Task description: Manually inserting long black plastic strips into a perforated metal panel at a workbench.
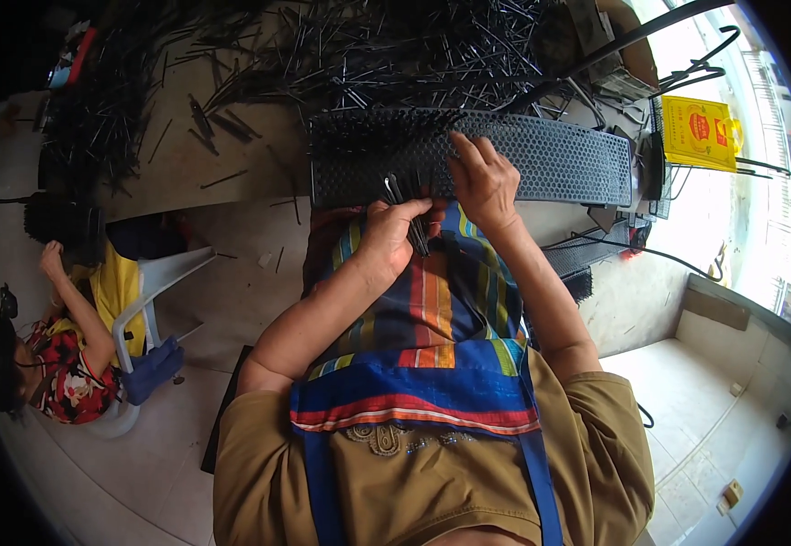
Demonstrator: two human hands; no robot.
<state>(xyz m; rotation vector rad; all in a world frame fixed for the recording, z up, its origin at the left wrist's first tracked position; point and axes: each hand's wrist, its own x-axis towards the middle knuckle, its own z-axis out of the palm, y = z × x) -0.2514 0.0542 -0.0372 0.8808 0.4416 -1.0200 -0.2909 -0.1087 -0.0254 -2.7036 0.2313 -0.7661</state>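
My left hand (391,237) is closed around a small bundle of slim dark strips (419,238), some with shiny ends. They stick out above and below its fingers at the near edge of a long black perforated board (559,162). To the right, my right hand (488,187) is over the board, fingers bent and fingertips drawn together. Whatever is between those fingertips is too small to make out. Across the board's left part, many dark pieces (359,135) stand densely in the holes. The board lies across the table's near edge, in front of my striped apron (427,314).
Loose dark strips (368,55) are heaped behind the board and at the table's left. A cardboard box (627,50) stands at the back right, near black rods and a hanging yellow bag (700,132). At far left, another person (59,355) sits on a white chair, handling a dark piece.
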